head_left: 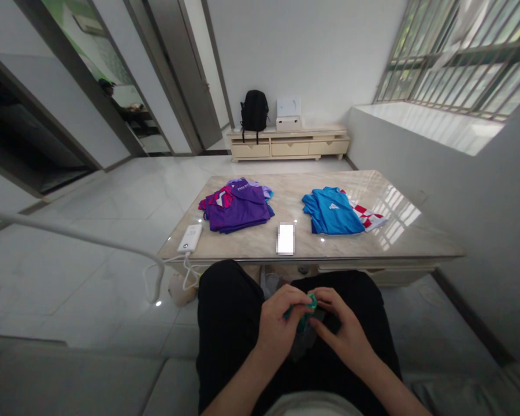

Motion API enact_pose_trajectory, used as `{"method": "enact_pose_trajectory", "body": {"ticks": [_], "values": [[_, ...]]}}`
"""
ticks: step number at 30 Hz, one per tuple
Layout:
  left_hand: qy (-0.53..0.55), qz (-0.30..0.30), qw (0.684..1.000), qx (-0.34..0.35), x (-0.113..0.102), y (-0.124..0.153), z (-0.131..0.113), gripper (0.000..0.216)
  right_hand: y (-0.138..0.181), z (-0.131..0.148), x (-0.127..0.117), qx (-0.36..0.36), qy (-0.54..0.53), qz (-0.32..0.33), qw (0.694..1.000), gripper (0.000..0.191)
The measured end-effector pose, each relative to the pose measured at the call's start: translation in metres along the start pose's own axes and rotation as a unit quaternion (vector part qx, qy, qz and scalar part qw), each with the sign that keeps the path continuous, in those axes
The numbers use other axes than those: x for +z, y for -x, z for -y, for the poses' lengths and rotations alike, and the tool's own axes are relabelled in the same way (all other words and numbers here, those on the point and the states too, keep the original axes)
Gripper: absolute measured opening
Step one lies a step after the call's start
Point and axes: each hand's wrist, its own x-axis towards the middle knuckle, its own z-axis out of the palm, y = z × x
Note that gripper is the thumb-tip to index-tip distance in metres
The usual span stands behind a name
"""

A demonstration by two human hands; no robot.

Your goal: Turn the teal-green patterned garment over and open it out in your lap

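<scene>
I sit with black trousers on, and both hands meet over my lap. My left hand (278, 323) is curled around a small bunched piece of teal-green cloth (308, 309). My right hand (341, 326) pinches the same cloth from the other side, and most of it is hidden between the fingers. On the marble coffee table (416, 240) ahead lie a folded stack of purple and pink shirts (237, 206) at the left and a blue shirt (330, 211) over a red-and-white checked one (367, 216) at the right.
A white power bank (190, 238) with a cable lies at the table's front left corner, and a blurred white phone-sized object (285, 238) sits at the front middle. A black backpack (254, 111) stands on a low cabinet (288, 145) by the far wall. A barred window is at the right.
</scene>
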Motion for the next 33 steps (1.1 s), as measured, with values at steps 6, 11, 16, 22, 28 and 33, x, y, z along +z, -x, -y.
{"method": "enact_pose_trajectory", "body": {"ticks": [6,11,16,22,28,33], "values": [[0.001,-0.002,1.000,-0.007,0.000,0.002,0.002,0.012,0.004,0.003,-0.001,-0.055,0.027,0.002,0.998,0.034],[0.008,-0.002,1.000,-0.013,0.003,0.004,0.004,0.014,0.009,0.005,0.006,-0.082,0.020,-0.057,0.995,0.034],[-0.002,0.004,1.000,-0.018,0.005,0.006,0.006,0.016,0.009,0.003,0.012,-0.059,0.041,-0.045,0.996,0.020],[-0.008,0.009,1.000,-0.015,0.007,0.007,0.006,0.015,0.011,-0.002,0.015,-0.020,0.052,0.006,0.998,0.027],[-0.006,0.008,1.000,-0.016,0.007,0.007,0.007,0.015,0.012,-0.014,0.012,0.029,0.044,0.072,0.996,0.020],[-0.002,-0.002,1.000,-0.016,0.004,0.007,0.006,0.017,0.014,-0.034,0.002,0.079,0.115,0.138,0.980,0.014]]}}
